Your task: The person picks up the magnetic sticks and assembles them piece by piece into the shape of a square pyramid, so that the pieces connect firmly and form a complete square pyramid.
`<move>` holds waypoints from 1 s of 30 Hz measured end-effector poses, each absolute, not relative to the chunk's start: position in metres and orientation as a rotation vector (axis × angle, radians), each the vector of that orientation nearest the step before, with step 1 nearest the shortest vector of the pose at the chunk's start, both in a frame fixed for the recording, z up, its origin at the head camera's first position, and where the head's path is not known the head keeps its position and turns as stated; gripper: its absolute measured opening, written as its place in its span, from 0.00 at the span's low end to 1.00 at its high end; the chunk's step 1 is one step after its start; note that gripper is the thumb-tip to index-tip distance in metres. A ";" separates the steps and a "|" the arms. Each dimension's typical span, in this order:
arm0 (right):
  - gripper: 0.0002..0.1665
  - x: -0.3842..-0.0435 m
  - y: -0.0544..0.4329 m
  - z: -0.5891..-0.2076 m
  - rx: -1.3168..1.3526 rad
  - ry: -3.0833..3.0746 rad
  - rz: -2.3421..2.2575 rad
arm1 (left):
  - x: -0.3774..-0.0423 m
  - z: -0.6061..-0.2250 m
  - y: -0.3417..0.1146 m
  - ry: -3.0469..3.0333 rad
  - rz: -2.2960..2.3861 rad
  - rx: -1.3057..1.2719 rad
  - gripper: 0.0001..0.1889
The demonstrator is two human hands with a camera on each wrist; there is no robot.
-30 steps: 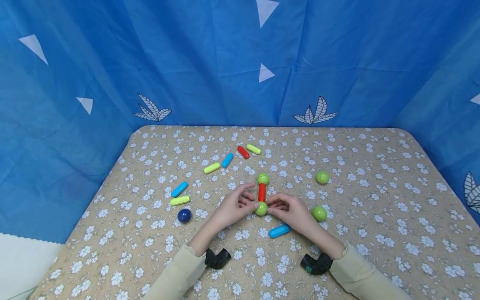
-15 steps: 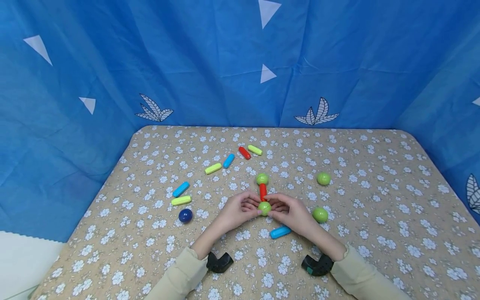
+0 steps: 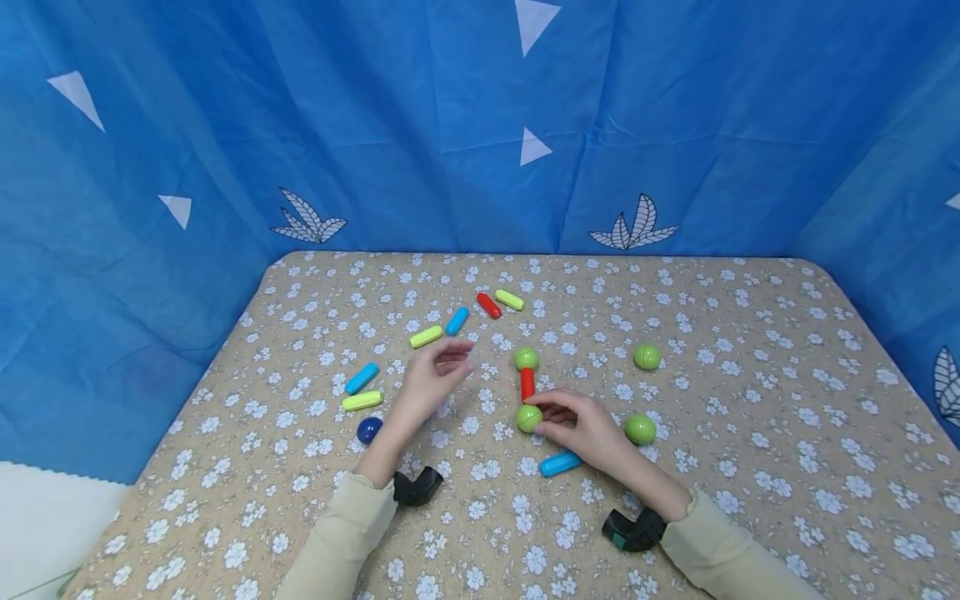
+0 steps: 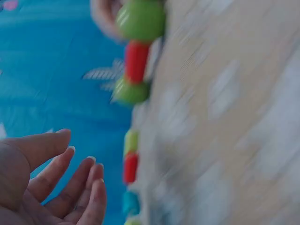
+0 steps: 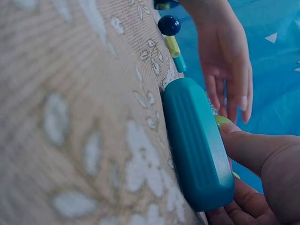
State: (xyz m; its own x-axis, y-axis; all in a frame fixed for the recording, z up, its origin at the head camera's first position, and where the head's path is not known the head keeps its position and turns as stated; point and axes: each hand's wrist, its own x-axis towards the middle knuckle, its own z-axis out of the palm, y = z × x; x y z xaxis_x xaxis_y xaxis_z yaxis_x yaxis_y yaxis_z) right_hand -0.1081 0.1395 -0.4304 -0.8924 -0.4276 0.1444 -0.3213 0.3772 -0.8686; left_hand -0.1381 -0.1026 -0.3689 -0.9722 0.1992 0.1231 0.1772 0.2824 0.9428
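Observation:
Two green balls joined by a red rod (image 3: 527, 384) lie in a line in the middle of the table. My right hand (image 3: 588, 429) pinches the near green ball (image 3: 527, 419) between thumb and index finger; the far green ball (image 3: 527, 358) is untouched. A blue rod (image 3: 559, 463) lies just below the right hand and looms large in the right wrist view, hiding most of the pinched ball there. To the left, my left hand (image 3: 431, 382) is apart from the balls, its fingers relaxed and holding nothing. It is nearest to a yellow-green rod (image 3: 426, 337).
Loose rods lie at the back, among them a red rod (image 3: 488, 305) and a blue rod (image 3: 457, 321). A dark blue ball (image 3: 368, 430) sits beside the left wrist. Two loose green balls, one at the back (image 3: 647, 357) and one nearer (image 3: 640, 429), stand on the right.
My left hand has let go of the near green ball and moved left and slightly away from me. The right hand stays at that ball, and the joined pieces have barely shifted.

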 end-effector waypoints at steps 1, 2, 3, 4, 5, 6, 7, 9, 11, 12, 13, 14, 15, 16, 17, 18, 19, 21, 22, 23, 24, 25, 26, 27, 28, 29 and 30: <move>0.20 -0.109 0.139 -0.431 -0.688 2.521 -1.547 | -0.143 -0.370 -0.109 2.528 1.857 0.343 0.16; 0.20 -0.109 0.140 -0.431 -0.687 2.519 -1.549 | -0.149 -0.370 -0.115 2.553 1.867 0.320 0.16; 0.20 -0.109 0.140 -0.431 -0.691 2.518 -1.551 | -0.155 -0.370 -0.120 2.572 1.869 0.301 0.16; 0.20 -0.109 0.140 -0.431 -0.694 2.518 -1.550 | -0.162 -0.370 -0.125 2.594 1.860 0.290 0.17; 0.20 -0.110 0.141 -0.431 -0.696 2.519 -1.551 | -0.170 -0.369 -0.128 2.614 1.837 0.279 0.17; 0.19 -0.110 0.141 -0.431 -0.688 2.522 -1.552 | -0.179 -0.368 -0.130 2.632 1.805 0.275 0.18; 0.19 -0.110 0.142 -0.431 -0.686 2.527 -1.551 | -0.187 -0.365 -0.130 2.645 1.761 0.269 0.18; 0.19 -0.110 0.142 -0.431 -0.687 2.529 -1.555 | -0.205 -0.362 -0.126 2.651 1.673 0.260 0.20; 0.19 -0.109 0.142 -0.432 -0.688 2.520 -1.564 | -0.224 -0.361 -0.119 2.660 1.566 0.261 0.22; 0.19 -0.109 0.142 -0.432 -0.690 2.516 -1.567 | -0.232 -0.362 -0.114 2.664 1.519 0.259 0.23; 0.19 -0.109 0.141 -0.432 -0.693 2.512 -1.568 | -0.240 -0.364 -0.110 2.672 1.468 0.256 0.23; 0.19 -0.108 0.141 -0.433 -0.697 2.507 -1.571 | -0.248 -0.366 -0.107 2.683 1.415 0.252 0.24; 0.19 -0.108 0.141 -0.433 -0.698 2.508 -1.570 | -0.255 -0.369 -0.102 2.690 1.362 0.254 0.25; 0.19 -0.108 0.141 -0.433 -0.698 2.507 -1.572 | -0.262 -0.373 -0.098 2.691 1.312 0.250 0.25; 0.19 -0.108 0.141 -0.433 -0.702 2.507 -1.573 | -0.268 -0.377 -0.094 2.695 1.255 0.247 0.26; 0.19 -0.108 0.141 -0.434 -0.704 2.507 -1.574 | -0.272 -0.380 -0.091 2.693 1.205 0.235 0.27; 0.19 -0.108 0.140 -0.434 -0.702 2.504 -1.577 | -0.276 -0.383 -0.089 2.691 1.153 0.227 0.27; 0.19 -0.107 0.140 -0.434 -0.699 2.496 -1.585 | -0.281 -0.388 -0.085 2.679 1.082 0.204 0.28; 0.19 -0.107 0.139 -0.434 -0.698 2.493 -1.586 | -0.283 -0.389 -0.084 2.679 1.054 0.201 0.29; 0.19 -0.107 0.139 -0.434 -0.698 2.493 -1.585 | -0.284 -0.390 -0.083 2.683 1.026 0.210 0.29; 0.19 -0.107 0.139 -0.434 -0.693 2.494 -1.585 | -0.284 -0.391 -0.082 2.689 1.008 0.224 0.29; 0.19 -0.107 0.139 -0.434 -0.691 2.496 -1.584 | -0.285 -0.392 -0.081 2.698 0.991 0.246 0.28; 0.19 -0.107 0.139 -0.433 -0.689 2.499 -1.584 | -0.285 -0.392 -0.081 2.707 0.981 0.268 0.28; 0.19 -0.107 0.139 -0.433 -0.687 2.502 -1.584 | -0.285 -0.393 -0.081 2.719 0.969 0.294 0.27; 0.19 -0.107 0.139 -0.433 -0.686 2.505 -1.583 | -0.285 -0.394 -0.081 2.738 0.944 0.329 0.26; 0.19 -0.107 0.140 -0.433 -0.683 2.509 -1.581 | -0.285 -0.395 -0.081 2.758 0.919 0.362 0.24; 0.19 -0.107 0.140 -0.433 -0.681 2.509 -1.581 | -0.285 -0.396 -0.081 2.774 0.906 0.386 0.22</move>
